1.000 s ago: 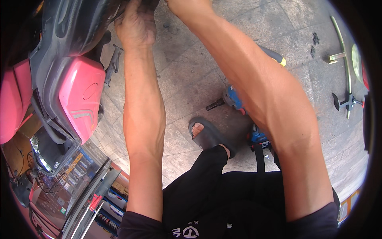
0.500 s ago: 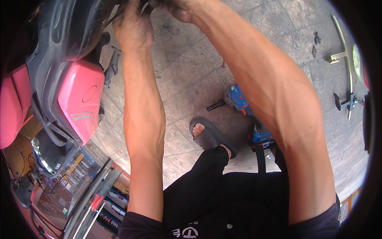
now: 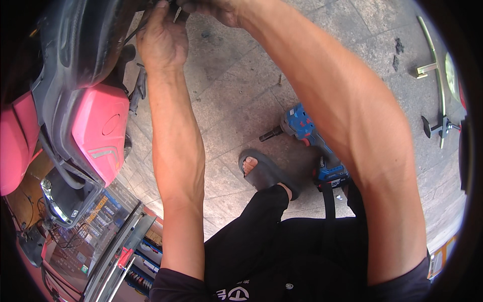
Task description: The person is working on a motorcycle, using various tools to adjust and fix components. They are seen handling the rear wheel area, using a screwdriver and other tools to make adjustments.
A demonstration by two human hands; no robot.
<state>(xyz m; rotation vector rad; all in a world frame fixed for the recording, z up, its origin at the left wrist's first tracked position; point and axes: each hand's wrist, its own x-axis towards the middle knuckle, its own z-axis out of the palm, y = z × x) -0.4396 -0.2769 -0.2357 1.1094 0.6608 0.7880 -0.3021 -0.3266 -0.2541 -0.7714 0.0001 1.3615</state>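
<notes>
At the top edge of the view, both hands meet against the dark underside of a pink and grey scooter [image 3: 95,121]. Left hand [image 3: 162,38] has its fingers curled together around a thin dark cable [image 3: 138,31] and a small part at the scooter's body; right hand [image 3: 216,9] is cut off by the frame, so whether its fingers pinch anything cannot be told. Below the forearms, a blue cordless impact driver [image 3: 312,146] lies on the paved floor [image 3: 241,90], just beside a foot in a grey slide sandal [image 3: 266,173]. Metal parts [image 3: 437,75] lie well apart at the right
</notes>
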